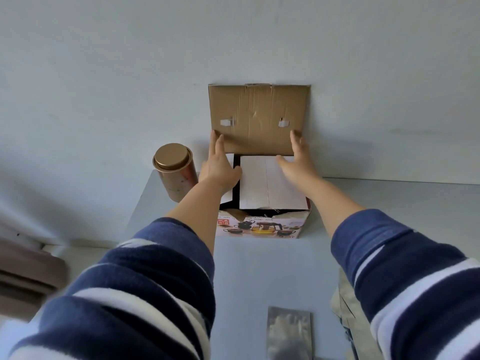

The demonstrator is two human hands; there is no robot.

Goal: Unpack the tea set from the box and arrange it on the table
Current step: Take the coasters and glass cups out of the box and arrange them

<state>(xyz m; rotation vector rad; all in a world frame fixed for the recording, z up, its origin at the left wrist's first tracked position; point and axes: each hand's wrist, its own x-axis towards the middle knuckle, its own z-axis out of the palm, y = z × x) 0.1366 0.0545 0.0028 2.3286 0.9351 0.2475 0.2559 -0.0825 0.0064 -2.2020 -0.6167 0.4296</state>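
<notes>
Both hands reach the box [262, 227] on the worktop [259, 268] — left hand [220, 165] and right hand [296, 162] fingers spread wide, flat against its raised lid [259, 110].

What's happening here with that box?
A person is opening a tea set box on the table. The left hand and right hand push its brown lid flap up against the wall. White inner flaps still cover the contents. A gold tin stands beside the box.
</notes>
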